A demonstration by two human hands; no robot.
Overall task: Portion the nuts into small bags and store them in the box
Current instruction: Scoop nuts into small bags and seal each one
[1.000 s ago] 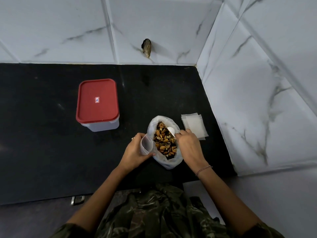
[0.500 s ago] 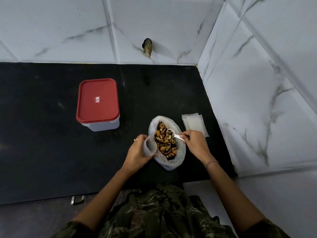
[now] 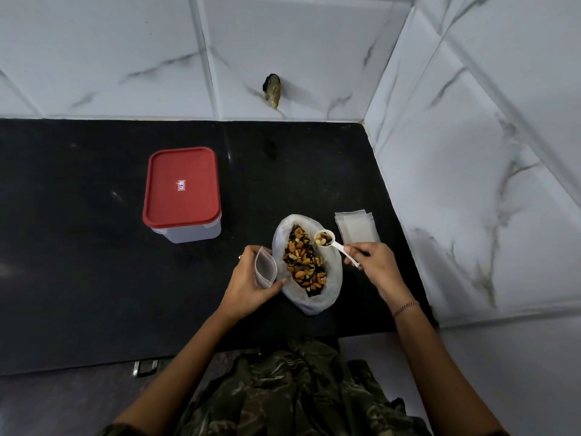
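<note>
A big clear bag of mixed nuts (image 3: 306,265) lies open on the black counter (image 3: 94,278). My left hand (image 3: 251,283) holds a small clear zip bag (image 3: 265,270) with its mouth open, just left of the nut bag. My right hand (image 3: 372,265) pinches the handle of a white scoop (image 3: 327,239), whose bowl carries a few nuts above the big bag's upper right rim. A clear box with a red lid (image 3: 182,190), closed, stands to the far left.
A stack of flat small bags (image 3: 356,226) lies right of the nut bag, close to the tiled side wall (image 3: 471,199). A tiled back wall with a small dark fitting (image 3: 272,89) borders the counter. A metal handle (image 3: 145,368) shows below the counter edge.
My right hand has drawn back to the right and lifted the scoop out of the nuts, now loaded. My left hand has kept the small bag beside the big bag.
</note>
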